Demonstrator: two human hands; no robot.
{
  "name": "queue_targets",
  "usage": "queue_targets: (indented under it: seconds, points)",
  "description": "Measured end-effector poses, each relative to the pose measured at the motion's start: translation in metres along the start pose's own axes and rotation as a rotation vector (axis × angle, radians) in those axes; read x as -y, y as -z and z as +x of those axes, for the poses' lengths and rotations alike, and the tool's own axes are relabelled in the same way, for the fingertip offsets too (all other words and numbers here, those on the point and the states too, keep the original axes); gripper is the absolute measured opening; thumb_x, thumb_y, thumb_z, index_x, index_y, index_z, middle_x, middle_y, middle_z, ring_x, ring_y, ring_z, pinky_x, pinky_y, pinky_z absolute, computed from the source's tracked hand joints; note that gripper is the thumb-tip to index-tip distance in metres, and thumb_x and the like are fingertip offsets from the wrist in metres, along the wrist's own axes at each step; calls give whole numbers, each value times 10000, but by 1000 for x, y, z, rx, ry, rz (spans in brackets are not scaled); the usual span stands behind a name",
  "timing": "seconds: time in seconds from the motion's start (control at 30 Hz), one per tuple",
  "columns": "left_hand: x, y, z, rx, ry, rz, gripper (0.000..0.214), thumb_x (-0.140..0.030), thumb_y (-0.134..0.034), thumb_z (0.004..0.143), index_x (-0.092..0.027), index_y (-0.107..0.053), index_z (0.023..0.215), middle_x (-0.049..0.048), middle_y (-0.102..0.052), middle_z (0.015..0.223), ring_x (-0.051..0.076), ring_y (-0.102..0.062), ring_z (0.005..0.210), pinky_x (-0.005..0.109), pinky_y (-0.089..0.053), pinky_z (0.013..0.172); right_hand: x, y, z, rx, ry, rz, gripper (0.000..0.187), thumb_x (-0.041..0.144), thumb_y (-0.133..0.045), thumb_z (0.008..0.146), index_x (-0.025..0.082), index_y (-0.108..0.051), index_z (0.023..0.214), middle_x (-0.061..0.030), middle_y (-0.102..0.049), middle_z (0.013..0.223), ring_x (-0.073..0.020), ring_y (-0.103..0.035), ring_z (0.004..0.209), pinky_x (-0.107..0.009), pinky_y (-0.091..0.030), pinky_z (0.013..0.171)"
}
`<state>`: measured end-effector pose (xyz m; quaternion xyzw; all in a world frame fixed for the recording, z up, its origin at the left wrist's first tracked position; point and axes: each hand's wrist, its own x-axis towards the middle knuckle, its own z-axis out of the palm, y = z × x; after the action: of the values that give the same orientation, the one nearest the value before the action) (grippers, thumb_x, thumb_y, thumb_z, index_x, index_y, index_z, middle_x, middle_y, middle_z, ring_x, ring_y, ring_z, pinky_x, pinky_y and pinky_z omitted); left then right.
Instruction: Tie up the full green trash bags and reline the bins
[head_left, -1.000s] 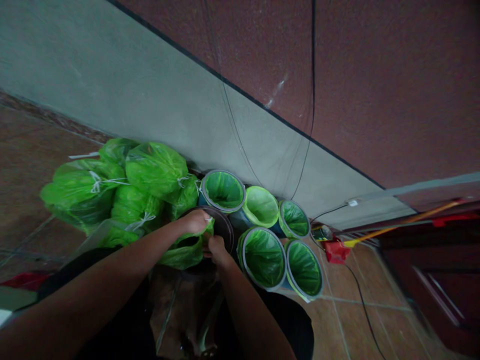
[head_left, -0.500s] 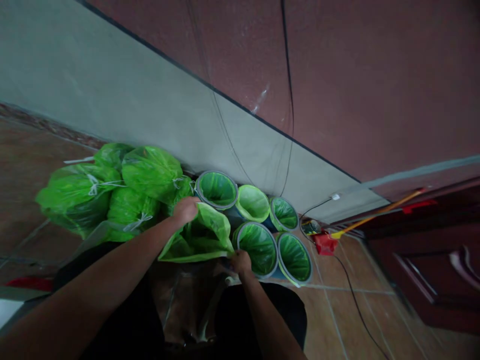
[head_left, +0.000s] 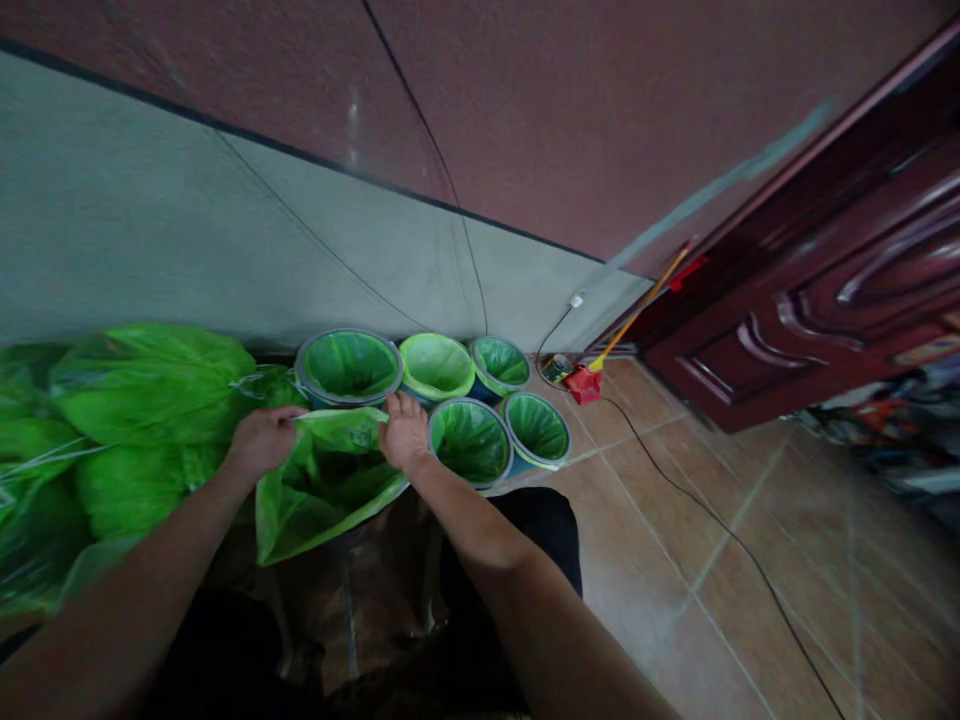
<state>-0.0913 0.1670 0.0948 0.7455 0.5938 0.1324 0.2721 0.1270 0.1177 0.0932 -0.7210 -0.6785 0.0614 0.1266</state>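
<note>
The left hand (head_left: 262, 440) and right hand (head_left: 403, 432) are apart, at opposite sides of an open green bag (head_left: 322, 485). The left pinches its rim. The right lies over the far edge, and whether its fingers clamp the plastic cannot be told. The bag sags in front of five lined bins (head_left: 470, 440) by the wall, and whatever is beneath it is lost in shadow. Tied bags (head_left: 150, 385) run off the left edge.
</note>
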Motion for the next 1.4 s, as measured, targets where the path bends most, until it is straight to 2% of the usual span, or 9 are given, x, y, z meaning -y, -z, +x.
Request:
queue_targets:
  seconds: [0.1, 0.23, 0.37, 0.5, 0.7, 0.83, 1.0, 1.17, 1.4]
  points:
    - [-10, 5, -1, 16, -31, -33, 441, -242, -353, 884, -116, -702, 1123, 79, -744, 1061, 208, -670, 906, 272, -496, 831, 11, -2, 15, 120, 208, -61, 579, 208, -540, 858, 190, -413, 1422, -106, -483, 1439, -234, -415, 1328, -390, -344, 1091]
    - [-16, 7, -3, -6, -161, -14, 403, -207, -365, 868, -141, -712, 1063, 43, -728, 1127, 178, -651, 986, 230, -469, 887, 17, -3, 24, 272, 320, -143, 380, 191, -525, 863, 213, -596, 1235, -67, -689, 1124, -225, -599, 1110, -366, -417, 1005]
    - [-10, 8, -3, -62, -162, 191, 417, -230, -338, 915, -146, -667, 1158, 45, -736, 1075, 192, -652, 926, 250, -461, 852, 10, 2, 28, 252, 151, -171, 266, 244, -492, 905, 211, -673, 1097, -74, -712, 1091, -210, -650, 1033, -314, -461, 930]
    - [1, 10, -2, -104, -29, 378, 466, -286, -278, 958, -137, -627, 1228, 117, -735, 1045, 241, -673, 878, 311, -473, 794, -8, 11, 31, 259, -2, -185, 305, 287, -455, 944, 199, -676, 1134, -100, -727, 1067, -218, -675, 1001, -295, -492, 861]
    - [11, 17, -1, -120, 71, 411, 458, -280, -281, 950, -143, -702, 1068, 173, -733, 962, 297, -684, 834, 360, -484, 705, -24, 27, 30, 368, -112, -195, 273, 251, -506, 921, 174, -715, 1081, -107, -730, 1073, -205, -669, 1033, -245, -486, 848]
    - [5, 16, -2, -171, 77, 394, 434, -307, -312, 952, -164, -696, 1095, 145, -737, 1006, 278, -684, 836, 336, -470, 703, -15, 36, 23, 476, -134, -219, 319, 242, -699, 779, 123, -699, 1075, -131, -737, 982, -243, -692, 938, -273, -517, 774]
    - [-14, 1, -2, -153, -86, 344, 384, -332, -346, 957, -198, -692, 1060, 86, -741, 1036, 226, -682, 868, 296, -448, 720, 9, 36, 17, 284, 89, -165, 745, 429, -731, 756, 175, -445, 1396, -154, -574, 1321, -287, -562, 1186, -388, -485, 937]
    - [-26, -17, 2, -160, -196, 311, 375, -380, -348, 958, -226, -678, 1047, 50, -732, 1060, 196, -682, 885, 271, -453, 734, 19, 20, 24, 210, 319, -76, 302, 341, -508, 927, 188, -639, 1152, -98, -665, 1151, -231, -611, 1081, -338, -452, 953]
    - [-22, -24, 19, -48, -174, 410, 339, -308, -355, 950, -212, -678, 981, 55, -721, 1007, 189, -668, 892, 273, -453, 771, -8, 16, 51, 285, 201, -47, 313, 288, -414, 960, 212, -717, 945, -73, -745, 943, -212, -685, 937, -271, -482, 789]
